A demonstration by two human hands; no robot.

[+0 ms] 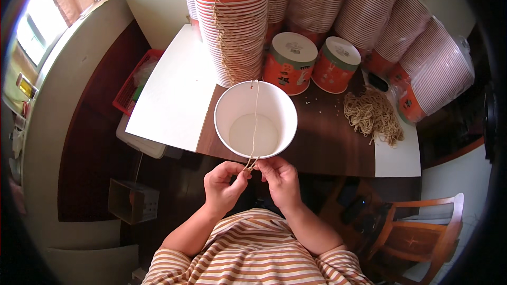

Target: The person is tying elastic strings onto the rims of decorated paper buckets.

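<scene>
The person's left hand [224, 183] has its thumb and forefinger closed together with almost no gap, pinching a thin beige twisted cord [256, 121], the remaining fingers curled inward. The right hand [280, 180] also has its thumb and forefinger drawn tight on the cord, just beside the left fingertips; its other fingers are bent, their tips partly hidden.

From the fingers the cord runs across the mouth of a round white-lined paper bucket [227, 119] to a small hole by its far rim. That bucket sits at the near edge of a dark brown wood-grain tabletop [322, 150] with white ends, at twelve o'clock from the hands.

Taking the bucket as the clock's centre, a tall stack of inverted orange paper buckets [229, 42], beige cords along its side, stands near eleven. Two upturned orange-and-green paper buckets [290, 66] are at one and two. A tangled heap of beige cord [372, 116] lies at three, and a brown wooden chair [420, 240] stands at four.
</scene>
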